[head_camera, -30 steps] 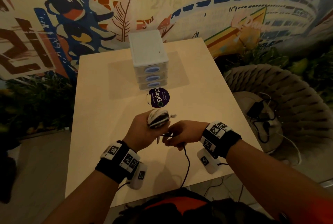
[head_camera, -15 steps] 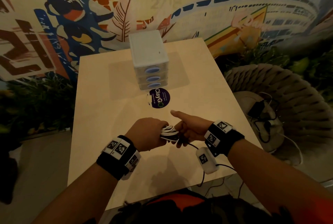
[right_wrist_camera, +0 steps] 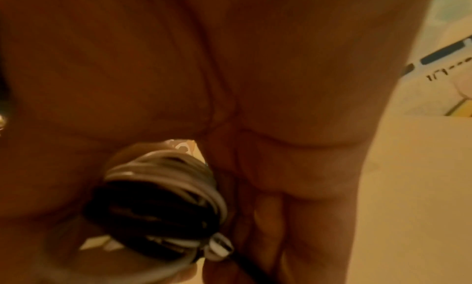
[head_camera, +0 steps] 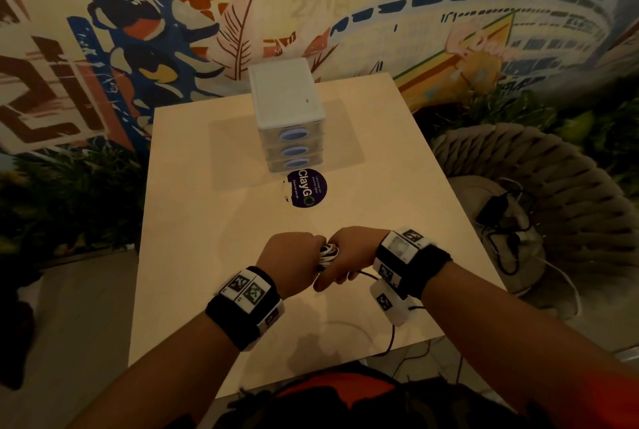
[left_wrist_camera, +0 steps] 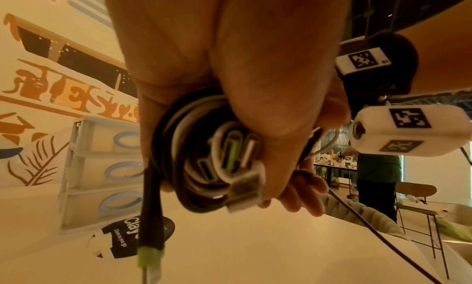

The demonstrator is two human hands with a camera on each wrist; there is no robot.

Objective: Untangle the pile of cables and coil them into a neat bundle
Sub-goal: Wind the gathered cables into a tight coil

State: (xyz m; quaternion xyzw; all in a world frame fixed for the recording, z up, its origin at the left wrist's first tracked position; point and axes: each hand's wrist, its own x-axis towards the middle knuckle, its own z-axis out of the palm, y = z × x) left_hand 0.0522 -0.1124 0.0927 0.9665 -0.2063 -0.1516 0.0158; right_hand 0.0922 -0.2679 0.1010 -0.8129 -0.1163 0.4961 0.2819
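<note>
My right hand [head_camera: 349, 257], its thumb pointing out half a second ago, now closes beside my left hand [head_camera: 290, 261]; both grip the coiled cable bundle [head_camera: 328, 253] above the table [head_camera: 207, 221], nearside of the drawer box [head_camera: 288, 117].

Both my hands meet fist to fist, low centre of the head view.
My left hand [head_camera: 292, 257] is curled tight; my right hand [head_camera: 351, 257] presses against it, fingers bent under — forearms angling in from the bottom corners.
</note>
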